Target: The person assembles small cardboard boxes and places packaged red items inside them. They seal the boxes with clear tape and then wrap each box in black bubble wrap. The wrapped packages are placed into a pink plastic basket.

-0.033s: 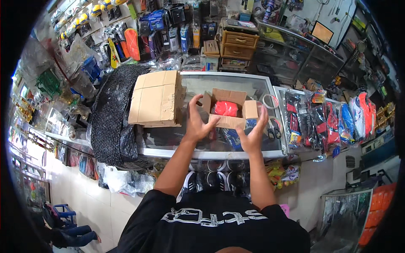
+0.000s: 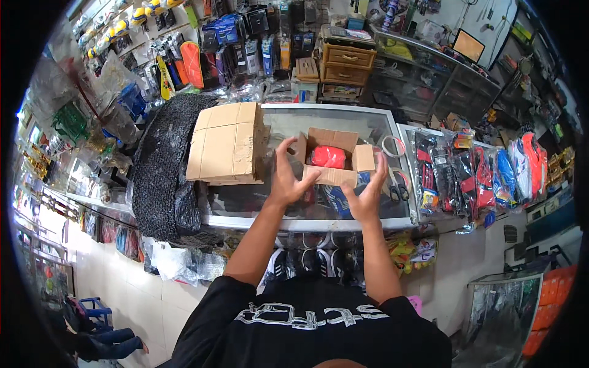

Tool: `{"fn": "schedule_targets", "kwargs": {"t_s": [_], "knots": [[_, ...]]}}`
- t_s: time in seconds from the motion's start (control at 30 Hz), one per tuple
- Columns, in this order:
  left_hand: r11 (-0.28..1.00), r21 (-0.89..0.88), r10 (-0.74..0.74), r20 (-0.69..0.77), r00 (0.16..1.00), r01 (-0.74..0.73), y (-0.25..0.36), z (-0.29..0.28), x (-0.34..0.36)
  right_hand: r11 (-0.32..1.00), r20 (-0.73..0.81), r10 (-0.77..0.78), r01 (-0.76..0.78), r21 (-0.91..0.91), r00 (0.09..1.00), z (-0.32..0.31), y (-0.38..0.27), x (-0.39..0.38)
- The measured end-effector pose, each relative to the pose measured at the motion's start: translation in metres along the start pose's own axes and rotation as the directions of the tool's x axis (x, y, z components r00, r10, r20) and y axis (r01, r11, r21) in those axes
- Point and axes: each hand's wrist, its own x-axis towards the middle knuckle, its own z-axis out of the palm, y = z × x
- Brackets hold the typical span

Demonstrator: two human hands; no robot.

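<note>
An open cardboard box (image 2: pixel 331 176) holding a red wrapped item (image 2: pixel 328 156) sits on a glass-topped counter (image 2: pixel 239 208). My left hand (image 2: pixel 288 181) is on its left corner, fingers curved by the side flap and thumb on the front flap. My right hand (image 2: pixel 368 193) grips the right corner likewise, thumb at the front, fingers along the side flap. A stack of flattened cardboard (image 2: pixel 222 141) lies left of the box. Scissors (image 2: pixel 399 187) and tape rolls (image 2: pixel 392 147) lie to its right.
Black bubble wrap (image 2: pixel 156 165) is heaped at the counter's left end. Packaged goods (image 2: pixel 460 172) cover the adjoining case on the right. Wooden drawers (image 2: pixel 346 61) and a hung wall display stand behind. Shoes (image 2: pixel 307 262) are below the near edge. A person's legs (image 2: pixel 116 343) show at the lower left.
</note>
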Motion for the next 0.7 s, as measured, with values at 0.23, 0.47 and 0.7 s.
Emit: {"fn": "schedule_targets", "kwargs": {"t_s": [0.23, 0.47, 0.7], "knots": [[1.0, 0.016, 0.001, 0.192, 0.981, -0.004, 0.016, -0.008, 0.004, 0.996, 0.159, -0.085, 0.08, 0.036, 0.984, 0.001, -0.011, 0.004], [0.985, 0.056, 0.153, 0.158, 0.976, -0.163, 0.013, -0.004, 0.01, 0.99, 0.162, -0.025, 0.002, 0.144, 0.987, 0.006, -0.008, -0.002], [0.993, -0.026, 0.119, 0.096, 0.988, -0.117, 0.018, -0.004, 0.008, 0.971, 0.115, 0.099, -0.121, 0.206, 0.988, 0.006, -0.004, -0.003]]}}
